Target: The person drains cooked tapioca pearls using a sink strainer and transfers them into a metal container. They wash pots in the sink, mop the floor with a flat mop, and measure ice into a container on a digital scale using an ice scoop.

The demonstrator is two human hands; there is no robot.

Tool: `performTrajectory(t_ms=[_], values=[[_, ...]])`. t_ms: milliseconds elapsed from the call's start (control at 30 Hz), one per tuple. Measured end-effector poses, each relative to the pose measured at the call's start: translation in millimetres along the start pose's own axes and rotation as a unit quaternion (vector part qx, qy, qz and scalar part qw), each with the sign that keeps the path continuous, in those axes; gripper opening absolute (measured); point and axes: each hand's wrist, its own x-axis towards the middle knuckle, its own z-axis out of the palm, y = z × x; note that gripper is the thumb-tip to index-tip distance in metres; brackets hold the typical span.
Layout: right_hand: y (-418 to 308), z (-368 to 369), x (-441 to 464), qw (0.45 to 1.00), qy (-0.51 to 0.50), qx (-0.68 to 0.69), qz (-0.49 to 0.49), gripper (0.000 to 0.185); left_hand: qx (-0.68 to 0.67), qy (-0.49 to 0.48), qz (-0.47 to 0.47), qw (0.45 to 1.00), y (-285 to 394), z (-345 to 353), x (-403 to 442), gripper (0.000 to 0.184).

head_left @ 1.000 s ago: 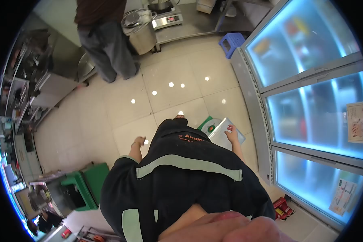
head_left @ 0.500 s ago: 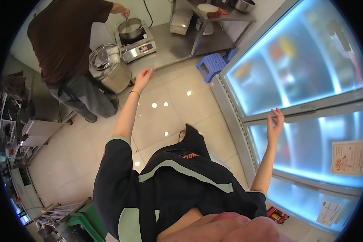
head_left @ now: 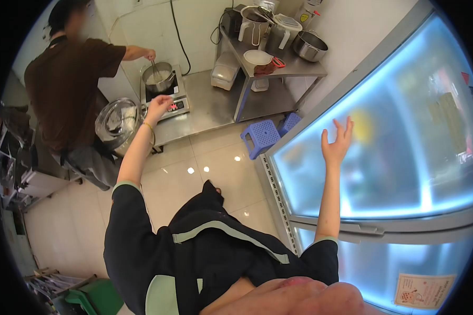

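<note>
My left hand (head_left: 157, 108) is raised at the left, in line of view with the front of the induction cooker (head_left: 180, 105). Its fingers are loosely bent, and nothing shows in them. A yellow band circles that wrist. At the right, my right hand (head_left: 337, 142) is up with its fingers spread and empty, in front of the lit glass door of the fridge (head_left: 383, 173). Whether it touches the glass I cannot tell. On the cooker stands a steel pot (head_left: 158, 83) of pale liquid, with a co-worker's hand (head_left: 150, 54) holding a whisk (head_left: 156, 72) in it.
A co-worker in a brown shirt (head_left: 71, 94) stands at the left by a large lidded container (head_left: 118, 123). Blue plastic stools (head_left: 261, 137) stand beside the fridge. A steel table (head_left: 278, 76) at the back holds jugs, a pot and red-handled scissors. A green bin (head_left: 97, 299) is low left.
I have moved forward, nearer the cooker and the back table. My right hand has risen along the fridge front and its fingers have spread. My left hand has shifted left in view.
</note>
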Motion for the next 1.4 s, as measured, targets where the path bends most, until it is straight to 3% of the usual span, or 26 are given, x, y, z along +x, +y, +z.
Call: performTrajectory(t_ms=[33,233,500,533,633,733,800,867,900,933,1000,1100,1200,1233,1333,1367,1400], values=[[10,4,7,0.997,-0.004,-0.083,0.006,0.045,0.013,0.009,0.009,1.0,1,1,37,0.027],[17,16,11,0.985,-0.005,-0.127,0.113,0.063,-0.016,0.028,0.034,0.999,43,57,189,0.026],[-14,64,33,0.94,0.116,-0.141,0.288,0.061,0.004,-0.019,-0.02,1.0,24,148,294,0.03],[-14,78,40,0.935,0.149,-0.124,0.296,0.06,0.004,-0.021,-0.019,1.0,24,153,308,0.032],[-17,140,66,0.941,0.288,0.045,0.173,0.053,0.117,0.006,0.074,0.99,14,159,369,0.039],[-27,199,120,0.984,0.134,0.08,0.087,0.042,0.148,0.029,0.068,0.986,39,172,407,0.054],[-12,260,162,0.973,0.153,0.13,0.115,0.035,0.137,0.033,0.059,0.988,38,187,444,0.063],[16,326,199,0.931,0.094,0.27,0.228,0.033,0.14,0.042,0.048,0.988,29,208,484,0.069],[29,362,216,0.837,0.028,0.42,0.35,0.034,0.147,0.05,0.046,0.987,22,220,506,0.071],[42,400,230,0.699,-0.043,0.551,0.454,0.036,0.155,0.058,0.043,0.985,14,231,531,0.074],[47,468,248,0.524,-0.184,0.669,0.495,0.045,0.177,0.051,0.07,0.98,-20,256,581,0.07],[31,513,283,0.442,-0.294,0.643,0.552,0.056,-0.087,-0.116,0.053,0.988,-42,283,620,0.053],[50,563,290,0.783,-0.185,0.48,0.349,0.068,-0.12,-0.231,0.026,0.965,-54,278,619,0.037],[47,547,312,0.832,-0.238,0.397,0.306,0.083,-0.167,-0.199,0.056,0.964,-30,285,597,0.026],[23,548,337,0.649,-0.478,0.458,0.374,0.097,-0.18,-0.158,0.049,0.97,5,295,581,0.018],[18,561,336,0.59,-0.512,0.487,0.39,0.096,-0.189,-0.146,0.048,0.97,12,300,578,0.017],[15,576,330,0.627,-0.501,0.467,0.371,0.098,-0.199,-0.134,0.049,0.97,18,305,580,0.02]])
